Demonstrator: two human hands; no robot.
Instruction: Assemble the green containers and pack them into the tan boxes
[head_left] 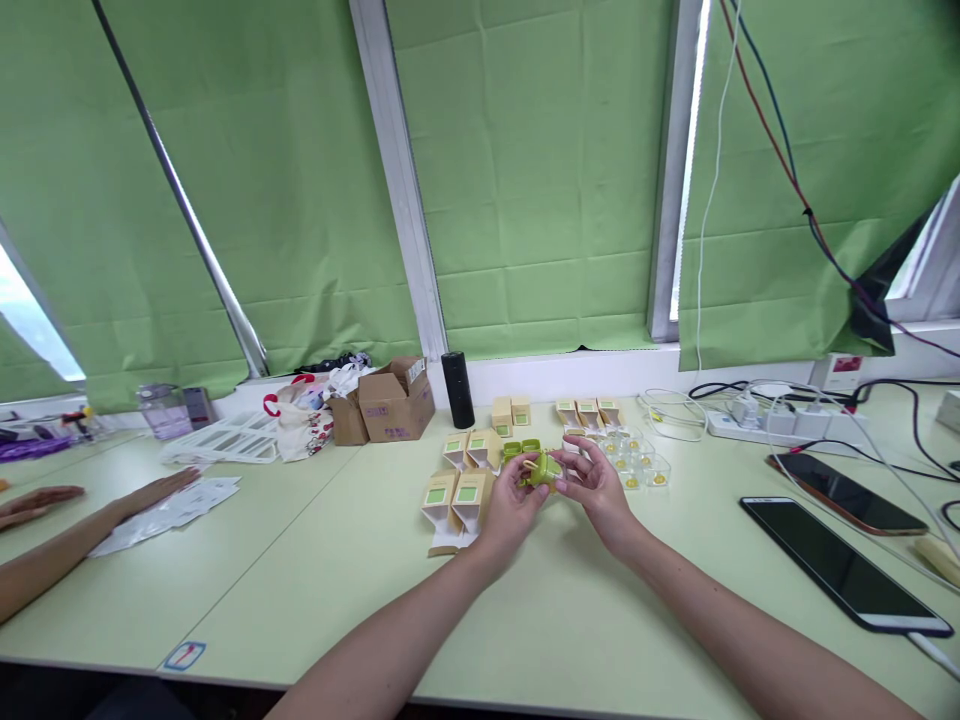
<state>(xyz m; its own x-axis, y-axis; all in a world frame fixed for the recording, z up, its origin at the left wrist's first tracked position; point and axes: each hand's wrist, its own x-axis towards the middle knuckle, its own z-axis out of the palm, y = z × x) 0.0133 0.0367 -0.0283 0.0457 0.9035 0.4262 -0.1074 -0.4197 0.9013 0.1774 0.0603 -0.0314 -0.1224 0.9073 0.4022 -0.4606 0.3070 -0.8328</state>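
Observation:
Between my two hands, above the middle of the table, is a small green plastic case (pixel 549 468) with a pale loop at its left side. My left hand (pixel 517 500) has its fingers closed around the left side of it. On the right side my right hand (pixel 596 492) pinches it between thumb and fingers. Just behind stand more green pieces (pixel 520 447), partly hidden by my hands. Open cardboard boxes with green labels (pixel 457 497) lie to the left of my left hand. Several clear plastic cups with yellow centres (pixel 637 462) are beyond my right hand.
More small boxes (pixel 589 414) stand behind. A black cylinder (pixel 457 390) and an open brown carton (pixel 397 400) are by the wall. To the right lie phones (pixel 840 560), cables and a power strip (pixel 780 428). At left, another person's hand (pixel 161 488) rests on plastic bags (pixel 176 512).

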